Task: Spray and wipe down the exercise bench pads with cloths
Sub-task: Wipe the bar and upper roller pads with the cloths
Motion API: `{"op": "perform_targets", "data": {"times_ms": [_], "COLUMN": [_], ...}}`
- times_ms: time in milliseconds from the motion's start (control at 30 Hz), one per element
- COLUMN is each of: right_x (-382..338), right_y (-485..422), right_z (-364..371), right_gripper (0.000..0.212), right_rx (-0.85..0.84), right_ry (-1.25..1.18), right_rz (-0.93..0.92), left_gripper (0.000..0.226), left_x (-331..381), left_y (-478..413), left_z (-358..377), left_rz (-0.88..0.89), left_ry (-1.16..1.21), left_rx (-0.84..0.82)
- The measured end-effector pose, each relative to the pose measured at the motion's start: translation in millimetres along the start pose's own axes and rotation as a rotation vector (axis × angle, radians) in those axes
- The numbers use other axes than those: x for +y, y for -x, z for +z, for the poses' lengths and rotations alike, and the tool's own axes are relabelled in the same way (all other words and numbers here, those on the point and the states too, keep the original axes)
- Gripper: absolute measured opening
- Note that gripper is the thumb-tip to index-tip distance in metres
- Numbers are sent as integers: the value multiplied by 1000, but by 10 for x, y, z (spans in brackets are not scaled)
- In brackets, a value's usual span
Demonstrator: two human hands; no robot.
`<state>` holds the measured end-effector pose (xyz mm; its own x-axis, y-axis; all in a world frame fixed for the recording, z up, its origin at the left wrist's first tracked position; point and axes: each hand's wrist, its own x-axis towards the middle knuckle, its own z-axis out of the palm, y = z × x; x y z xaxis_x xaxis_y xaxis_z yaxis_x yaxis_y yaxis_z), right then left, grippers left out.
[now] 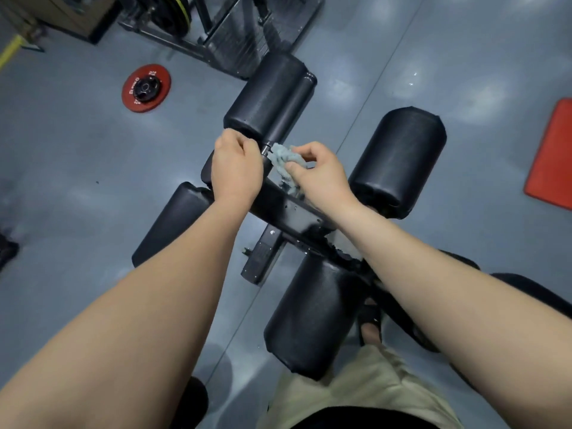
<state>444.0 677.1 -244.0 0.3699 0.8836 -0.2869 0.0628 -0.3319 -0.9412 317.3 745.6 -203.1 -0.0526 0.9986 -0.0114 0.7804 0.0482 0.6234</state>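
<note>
Arms outstretched, left hand (236,168) curled, right hand (318,174) pinching.

Four black roller pads sit around the centre bar (288,212): a far pad (269,97), a right pad (399,159), a left pad (173,224) and a near pad (309,314). One grey cloth (286,161) is just beyond the bar. Two hands meet there, the left hand (236,168) and the right hand (318,174). One red weight plate (146,88) lies far left of the bar, and one red mat (554,156) far right.
</note>
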Motion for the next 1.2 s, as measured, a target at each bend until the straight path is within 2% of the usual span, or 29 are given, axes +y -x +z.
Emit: {"op": "perform_targets", "data": {"times_ms": [67, 167, 267, 333, 433, 533, 633, 733, 800, 1000, 1033, 1133, 1200], "right_x": [49, 79, 89, 115, 138, 198, 332, 508, 755, 1488, 1620, 1897, 2036], "right_y": [106, 351, 579, 734, 980, 1202, 1359, 1490, 1537, 1664, 1657, 1610, 1535], "right_z": [-53, -94, -105, -122, -194, -317, -519, -787, -1022, -1562, -1625, -1666, -1639], "right_gripper": [20, 25, 26, 27, 23, 8, 10, 12, 12, 13, 17, 49, 57], "right_rx": [-3, -22, -19, -41, -58, -57, 74, 177, 223, 272, 272, 173, 113], "right_ry": [32, 55, -32, -117, -128, -42, -22, -90, 24, 328, 390, 521, 548], "right_rz": [10, -9, -13, -8, -20, -45, -7, 105, 184, 369, 388, 500, 551], "left_gripper": [11, 24, 37, 43, 29, 10, 6, 17, 21, 11, 10, 7, 6], "left_x": [-54, -166, -334, -457, -526, -474, -362, -289, -230, -65, -41, 30, 66], "left_y": [49, 323, 660, 820, 987, 1148, 1316, 1462, 1590, 1997, 2051, 2184, 2251], "left_z": [-51, -187, -253, -251, -261, -298, -383, -395, -365, -224, -195, -179, -178], "left_rz": [67, 297, 529, 583, 511, 404, 226, 154, 122, 53, 37, -26, -51], "left_ry": [85, 77, 61, 31, 77, 130, 220, 256, 261, 271, 275, 282, 287], "left_rx": [-4, -27, -154, -241, -339, -387, -436, -415, -403, -313, -297, -279, -268]}}
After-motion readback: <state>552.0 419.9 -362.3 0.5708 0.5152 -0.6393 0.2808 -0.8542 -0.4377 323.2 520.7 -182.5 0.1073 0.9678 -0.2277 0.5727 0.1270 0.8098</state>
